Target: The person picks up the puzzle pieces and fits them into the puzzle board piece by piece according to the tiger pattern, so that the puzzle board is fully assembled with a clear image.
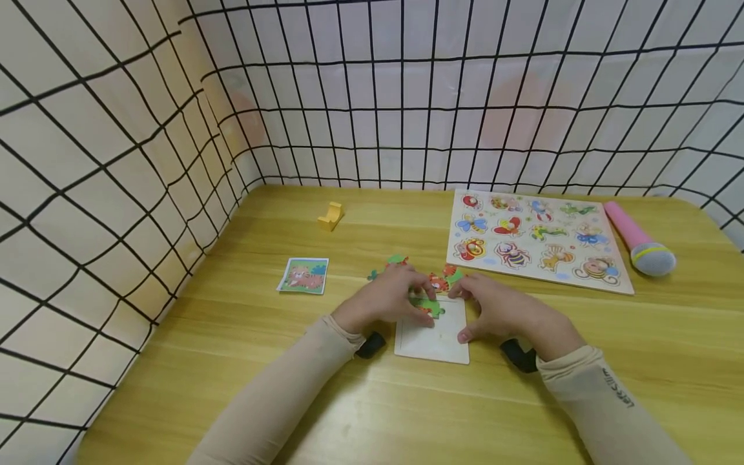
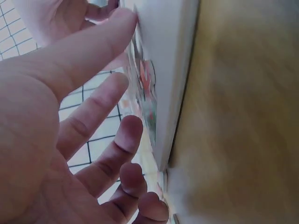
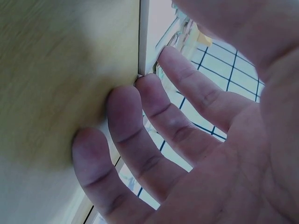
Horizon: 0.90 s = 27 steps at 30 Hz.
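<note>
One smooth wood-grain table [image 1: 349,400]. Far right, one flat board [image 1: 540,240] with twelve creature pictures. Left hand [image 1: 398,294], thumb and fingers loosely parted over one rimmed puzzle tray [image 1: 429,346], pinching nothing; right hand [image 1: 502,307], loosely arched against tray's right edge, unclosed. Farther right, one pink mesh-headed microphone [image 1: 630,229]. Left, one square picture card [image 1: 303,276]. Inside tray, far side, one knobbed green jigsaw piece [image 1: 434,308].

Hands [image 1: 391,296] near each other, fingers [image 3: 145,154] bent, forearms [image 1: 285,394] sleeved

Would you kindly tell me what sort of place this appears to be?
Probably a tabletop play area, judging by the jigsaw tray, the picture board and the pink microphone.
</note>
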Each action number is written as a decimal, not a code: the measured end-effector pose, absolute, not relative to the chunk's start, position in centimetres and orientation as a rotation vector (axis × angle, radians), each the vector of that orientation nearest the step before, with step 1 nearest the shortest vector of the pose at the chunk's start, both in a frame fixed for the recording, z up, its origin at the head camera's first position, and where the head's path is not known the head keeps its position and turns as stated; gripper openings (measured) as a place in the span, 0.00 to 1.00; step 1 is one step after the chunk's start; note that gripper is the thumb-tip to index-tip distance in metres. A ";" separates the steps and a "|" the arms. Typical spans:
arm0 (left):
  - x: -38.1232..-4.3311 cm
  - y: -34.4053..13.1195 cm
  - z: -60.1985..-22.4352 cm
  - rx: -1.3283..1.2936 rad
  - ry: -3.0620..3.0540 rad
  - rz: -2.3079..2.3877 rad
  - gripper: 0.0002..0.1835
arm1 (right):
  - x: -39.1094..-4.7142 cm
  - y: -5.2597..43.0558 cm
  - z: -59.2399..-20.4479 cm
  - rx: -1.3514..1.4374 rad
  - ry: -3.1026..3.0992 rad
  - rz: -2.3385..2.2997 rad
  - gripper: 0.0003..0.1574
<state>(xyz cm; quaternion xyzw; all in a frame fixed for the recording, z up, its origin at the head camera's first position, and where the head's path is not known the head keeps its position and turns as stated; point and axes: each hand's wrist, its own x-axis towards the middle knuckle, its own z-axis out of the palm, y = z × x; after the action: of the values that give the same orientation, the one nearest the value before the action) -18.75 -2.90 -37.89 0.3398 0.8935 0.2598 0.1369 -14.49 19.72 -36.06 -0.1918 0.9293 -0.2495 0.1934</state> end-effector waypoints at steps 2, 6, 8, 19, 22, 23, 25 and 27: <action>-18.8 -3.0 -37.9 0.982 2.561 0.771 0.19 | -14.4 19.7 -36.1 -0.541 2.602 -0.700 0.44; -19.0 -3.5 -37.8 0.973 2.508 0.814 0.17 | -14.4 19.6 -36.2 -0.549 2.598 -0.699 0.45; -19.1 -3.7 -37.8 0.976 2.492 0.822 0.15 | -14.4 19.6 -36.2 -0.555 2.599 -0.701 0.45; -19.1 -3.6 -37.5 1.012 2.490 0.789 0.09 | -14.6 19.7 -36.2 -0.550 2.594 -0.704 0.45; -19.1 -3.5 -37.4 1.007 2.495 0.790 0.09 | -14.6 19.7 -36.1 -0.549 2.600 -0.702 0.45; -19.1 -3.5 -37.4 1.005 2.497 0.791 0.09 | -14.6 19.7 -36.1 -0.547 2.601 -0.701 0.44; -19.1 -3.5 -37.4 0.993 2.502 0.792 0.09 | -14.6 19.7 -36.1 -0.544 2.602 -0.700 0.44; -19.1 -3.4 -37.5 0.979 2.509 0.791 0.09 | -14.6 19.7 -36.1 -0.542 2.603 -0.701 0.44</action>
<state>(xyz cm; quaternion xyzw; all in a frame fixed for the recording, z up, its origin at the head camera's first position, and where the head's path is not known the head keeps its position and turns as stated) -19.10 -3.44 -37.50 0.3437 0.8814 0.2778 0.1666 -14.60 19.70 -36.07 -0.1934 0.9286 -0.2501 0.1946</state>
